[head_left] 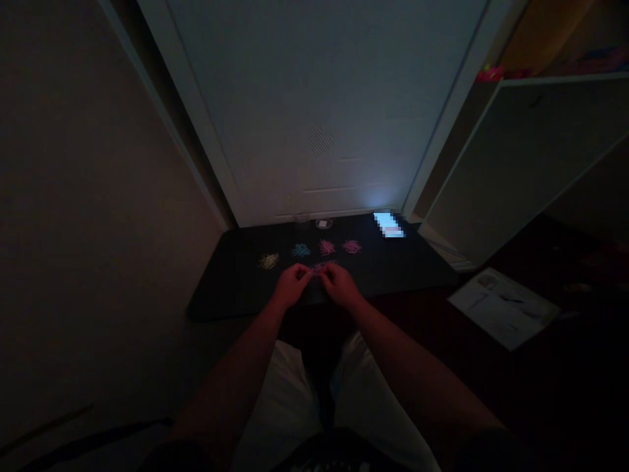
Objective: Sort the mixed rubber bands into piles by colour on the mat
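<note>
My left hand and my right hand meet near the front edge of a low black table. Both have thumb and fingers pinched together beside a loose pile of purple thin sticks. The dim light hides what, if anything, is between the fingertips. Beyond the hands lie separate small piles of similar thin pieces: pale yellow sticks at the left, blue sticks, pink sticks, and pinkish-purple sticks at the right.
A glowing phone-like screen sits at the table's back right. Along the back edge is a small clear round container. A pale panel rises behind the table. On the floor at right lies a white sheet, below shelving.
</note>
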`<action>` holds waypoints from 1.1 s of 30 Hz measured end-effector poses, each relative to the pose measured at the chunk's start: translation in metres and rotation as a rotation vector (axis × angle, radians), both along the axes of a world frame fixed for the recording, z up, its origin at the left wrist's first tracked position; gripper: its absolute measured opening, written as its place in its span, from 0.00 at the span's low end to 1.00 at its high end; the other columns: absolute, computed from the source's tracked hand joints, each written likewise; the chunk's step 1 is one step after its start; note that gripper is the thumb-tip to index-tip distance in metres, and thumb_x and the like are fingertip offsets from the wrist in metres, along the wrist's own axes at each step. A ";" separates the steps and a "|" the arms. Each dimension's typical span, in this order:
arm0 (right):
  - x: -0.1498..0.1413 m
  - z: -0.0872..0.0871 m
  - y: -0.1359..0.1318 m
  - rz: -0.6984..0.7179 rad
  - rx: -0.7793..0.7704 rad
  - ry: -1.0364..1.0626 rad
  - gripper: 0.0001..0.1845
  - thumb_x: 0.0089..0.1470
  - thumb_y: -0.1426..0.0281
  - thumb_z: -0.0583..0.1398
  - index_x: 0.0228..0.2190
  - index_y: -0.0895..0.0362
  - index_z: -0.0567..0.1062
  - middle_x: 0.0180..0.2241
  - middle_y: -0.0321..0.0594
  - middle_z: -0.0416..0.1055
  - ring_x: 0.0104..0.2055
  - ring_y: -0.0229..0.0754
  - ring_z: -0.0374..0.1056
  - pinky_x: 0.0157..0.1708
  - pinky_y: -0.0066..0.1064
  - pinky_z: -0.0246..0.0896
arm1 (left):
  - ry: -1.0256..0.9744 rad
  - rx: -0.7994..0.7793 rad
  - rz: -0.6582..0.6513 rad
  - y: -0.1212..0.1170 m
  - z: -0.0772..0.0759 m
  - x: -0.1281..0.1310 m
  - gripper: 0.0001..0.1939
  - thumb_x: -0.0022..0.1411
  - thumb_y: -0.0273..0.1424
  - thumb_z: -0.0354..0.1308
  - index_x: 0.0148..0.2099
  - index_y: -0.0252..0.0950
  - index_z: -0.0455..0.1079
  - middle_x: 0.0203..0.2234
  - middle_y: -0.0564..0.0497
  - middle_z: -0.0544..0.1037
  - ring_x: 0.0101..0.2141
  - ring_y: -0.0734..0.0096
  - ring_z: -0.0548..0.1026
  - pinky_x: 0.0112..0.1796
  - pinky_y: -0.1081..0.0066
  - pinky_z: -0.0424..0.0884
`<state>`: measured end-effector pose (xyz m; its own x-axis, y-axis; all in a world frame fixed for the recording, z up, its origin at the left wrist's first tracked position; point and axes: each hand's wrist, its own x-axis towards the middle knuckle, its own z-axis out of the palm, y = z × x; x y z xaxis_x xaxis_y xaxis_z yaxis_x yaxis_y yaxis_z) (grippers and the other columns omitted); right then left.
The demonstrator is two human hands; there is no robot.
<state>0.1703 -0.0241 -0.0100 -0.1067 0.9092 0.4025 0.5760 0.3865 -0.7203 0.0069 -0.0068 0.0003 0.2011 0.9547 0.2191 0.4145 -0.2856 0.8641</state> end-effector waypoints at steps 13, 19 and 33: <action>0.000 0.001 -0.002 -0.015 -0.016 0.012 0.05 0.50 0.69 0.54 0.27 0.56 0.69 0.25 0.36 0.67 0.27 0.36 0.61 0.28 0.27 0.54 | 0.043 0.022 0.006 -0.002 0.002 0.001 0.08 0.53 0.35 0.55 0.32 0.34 0.69 0.25 0.52 0.74 0.27 0.74 0.70 0.30 0.73 0.66; 0.000 0.002 -0.001 -0.025 -0.007 0.003 0.05 0.50 0.70 0.54 0.26 0.57 0.69 0.25 0.36 0.67 0.26 0.36 0.61 0.27 0.27 0.53 | 0.046 0.026 0.007 -0.001 0.000 0.001 0.09 0.53 0.36 0.55 0.32 0.34 0.69 0.26 0.51 0.74 0.27 0.74 0.70 0.30 0.73 0.66; 0.002 0.000 -0.001 -0.014 -0.014 0.045 0.04 0.47 0.70 0.54 0.26 0.57 0.68 0.25 0.36 0.66 0.26 0.36 0.61 0.27 0.27 0.55 | 0.028 0.024 -0.001 -0.002 0.000 0.002 0.09 0.53 0.35 0.55 0.33 0.34 0.70 0.27 0.51 0.75 0.28 0.73 0.71 0.31 0.72 0.67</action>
